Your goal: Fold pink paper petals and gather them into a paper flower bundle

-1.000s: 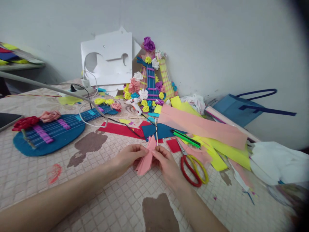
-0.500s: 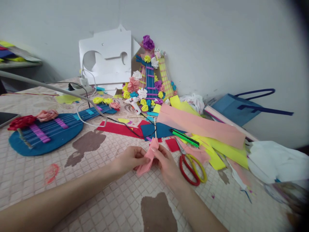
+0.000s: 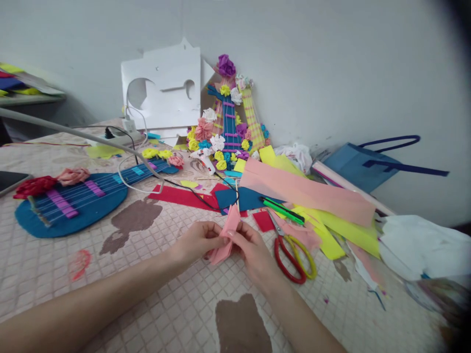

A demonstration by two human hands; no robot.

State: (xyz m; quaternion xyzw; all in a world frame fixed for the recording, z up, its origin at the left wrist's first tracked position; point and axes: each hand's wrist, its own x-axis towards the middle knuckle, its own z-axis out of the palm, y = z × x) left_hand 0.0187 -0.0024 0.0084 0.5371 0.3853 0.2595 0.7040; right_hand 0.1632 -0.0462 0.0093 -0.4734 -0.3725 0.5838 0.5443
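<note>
A folded strip of pink crepe paper [image 3: 231, 220] is pinched between my two hands, low above the table. My left hand [image 3: 206, 239] grips it from the left, with the thumb on its front face. On the other side, my right hand [image 3: 248, 241] presses its thumb on the paper close to the left thumb; its other fingers are partly hidden behind. To the right lie scissors [image 3: 294, 257] with one red and one yellow handle. A green utility knife [image 3: 283, 211] rests beyond them on coloured paper. A thin wooden stick [image 3: 237, 189] lies just past the folded paper.
A blue paper guitar [image 3: 91, 208] with paper flowers lies at left. Behind are a white glue gun [image 3: 203, 158], flower-covered guitars [image 3: 228, 122] and cut white board [image 3: 165, 98]. Pink crepe sheets [image 3: 305, 191], a white plastic bag [image 3: 423, 250] and a blue bag [image 3: 360, 164] occupy the right. A white cable [image 3: 73, 131] crosses the left.
My right thumb has slid down the pink paper toward my left thumb, and the paper's upper end shows more freely, slightly higher. Both hands still hold it.
</note>
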